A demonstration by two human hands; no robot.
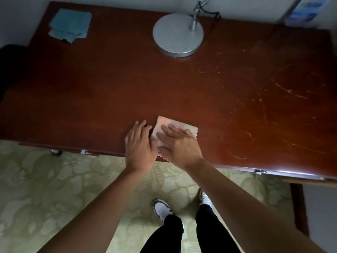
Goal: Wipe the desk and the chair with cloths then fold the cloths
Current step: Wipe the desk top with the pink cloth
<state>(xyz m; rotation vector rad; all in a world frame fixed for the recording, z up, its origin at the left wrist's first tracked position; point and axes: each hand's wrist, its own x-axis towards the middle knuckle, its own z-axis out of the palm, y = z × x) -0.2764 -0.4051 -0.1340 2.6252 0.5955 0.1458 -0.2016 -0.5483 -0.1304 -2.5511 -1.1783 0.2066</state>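
A folded pale pink cloth (165,123) lies near the front edge of the dark red wooden desk (113,84). My right hand (177,145) lies flat on top of the cloth with straight fingers pointing left and away. My left hand (139,143) rests flat on the desk at the cloth's left edge, fingers straight. A folded blue cloth (70,24) sits at the desk's far left corner. Part of the pink cloth is hidden under my hands.
A round grey lamp base (177,34) with a metal stem stands at the back middle of the desk. Pale scratches mark the desk's right side. A dark chair part (9,59) shows at the far left. Patterned green floor lies below, with my shoes.
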